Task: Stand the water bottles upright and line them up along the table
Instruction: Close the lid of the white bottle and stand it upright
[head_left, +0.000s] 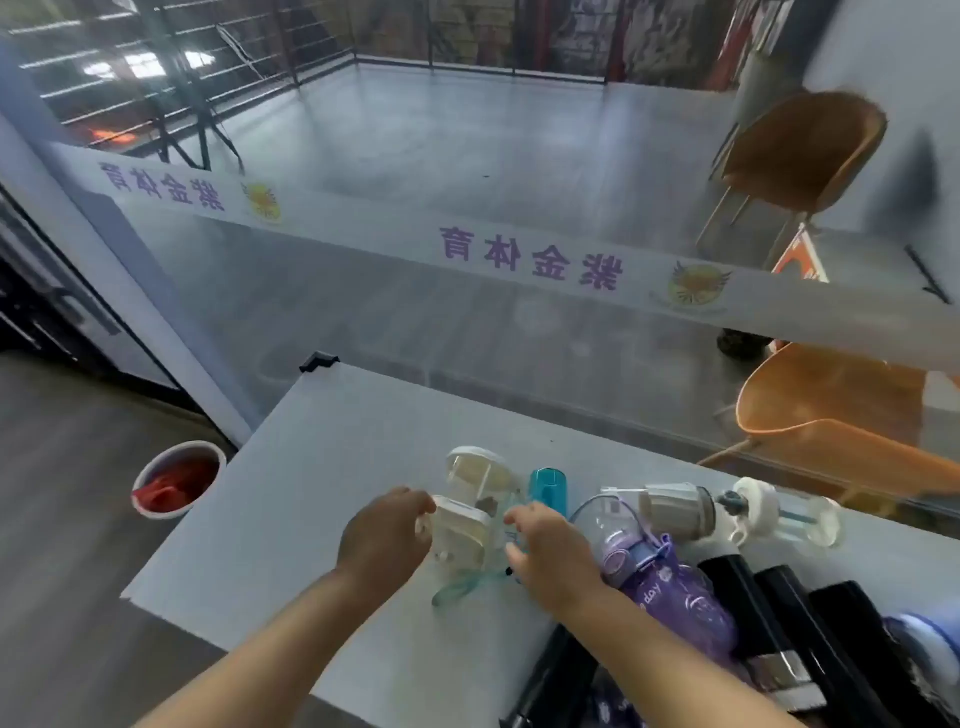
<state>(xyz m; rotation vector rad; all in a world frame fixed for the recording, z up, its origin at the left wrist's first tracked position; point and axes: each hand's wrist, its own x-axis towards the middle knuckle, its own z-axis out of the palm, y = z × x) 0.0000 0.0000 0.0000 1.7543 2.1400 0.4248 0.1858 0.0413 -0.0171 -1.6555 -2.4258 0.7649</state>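
Observation:
A clear bottle with a cream lid (462, 530) stands on the white table (311, 467). My left hand (387, 535) grips its lid from the left, and my right hand (545, 551) reaches in at its right side with fingers apart. Just behind it stands a second clear cream-lidded bottle (480, 473), beside a teal bottle (548, 486). To the right, a purple bottle (670, 587), a grey-capped bottle (675, 509) and a clear white-capped bottle (784, 514) lie on their sides. Several black bottles (769, 623) lie at the lower right.
A glass partition with a white lettered band (519, 260) runs right behind the table. Orange chairs (831, 405) sit beyond it on the right. A round bin with red contents (179, 480) is on the floor left of the table.

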